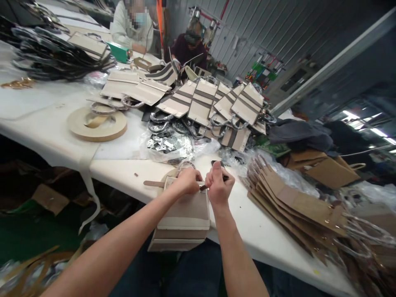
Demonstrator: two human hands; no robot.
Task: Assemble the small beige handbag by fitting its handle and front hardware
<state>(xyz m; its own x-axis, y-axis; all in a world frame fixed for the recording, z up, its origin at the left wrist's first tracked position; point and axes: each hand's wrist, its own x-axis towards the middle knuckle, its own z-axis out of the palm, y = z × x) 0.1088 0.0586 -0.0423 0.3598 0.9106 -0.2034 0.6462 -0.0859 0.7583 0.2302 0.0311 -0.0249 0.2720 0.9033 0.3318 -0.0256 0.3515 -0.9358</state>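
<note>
A cream and beige bag [185, 214] lies at the near edge of the white table [55, 136], partly hanging over it. My left hand [187, 180] is closed on the bag's top edge. My right hand [218, 184] is a fist around a dark-handled tool [223, 178], whose tip meets the bag's top edge beside my left hand. A clear ring handle [185, 165] shows just behind my left hand, and a tan strap [153, 183] sticks out to its left.
Many striped bags with ring handles [204, 103] are piled mid-table. A plastic bag of metal parts [168, 144] lies behind my hands. A tape roll [97, 123] sits left. Brown pieces [291, 198] are stacked right. Two people sit at the far end.
</note>
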